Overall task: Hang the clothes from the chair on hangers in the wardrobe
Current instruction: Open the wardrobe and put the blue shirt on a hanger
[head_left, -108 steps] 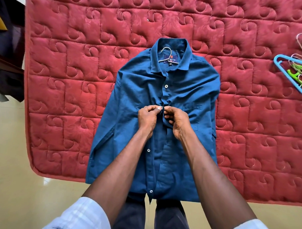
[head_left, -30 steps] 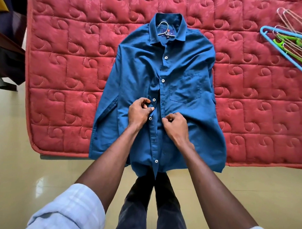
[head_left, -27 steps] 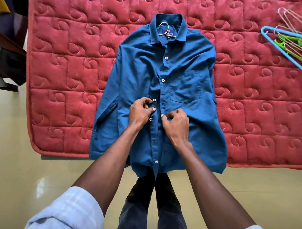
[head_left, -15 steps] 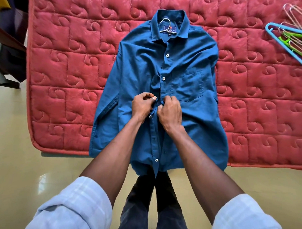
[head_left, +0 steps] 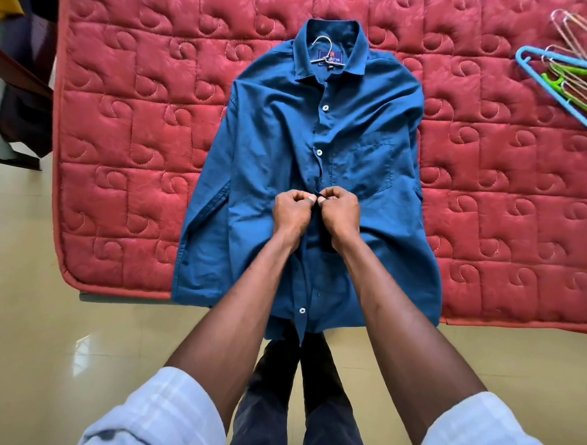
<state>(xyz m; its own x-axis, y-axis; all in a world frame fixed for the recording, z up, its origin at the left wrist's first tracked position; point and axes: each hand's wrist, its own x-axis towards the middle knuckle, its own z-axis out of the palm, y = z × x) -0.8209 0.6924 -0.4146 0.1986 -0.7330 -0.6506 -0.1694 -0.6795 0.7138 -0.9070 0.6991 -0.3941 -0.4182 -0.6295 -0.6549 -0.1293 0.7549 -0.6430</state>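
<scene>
Red quilted mattress [head_left: 128,143], blue shirt [head_left: 274,148] pinched by left hand [head_left: 291,213] and right hand [head_left: 339,214], spare hangers [head_left: 570,82] far right

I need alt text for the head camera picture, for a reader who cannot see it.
Two hands, left and right, pinch the front of a blue shirt lying on a red mattress, a hanger hook at its collar. Spare hangers lie at the right.

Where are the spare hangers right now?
In the head view, the spare hangers lie in a pile at the upper right on the red quilted mattress, right of the blue shirt.
</scene>
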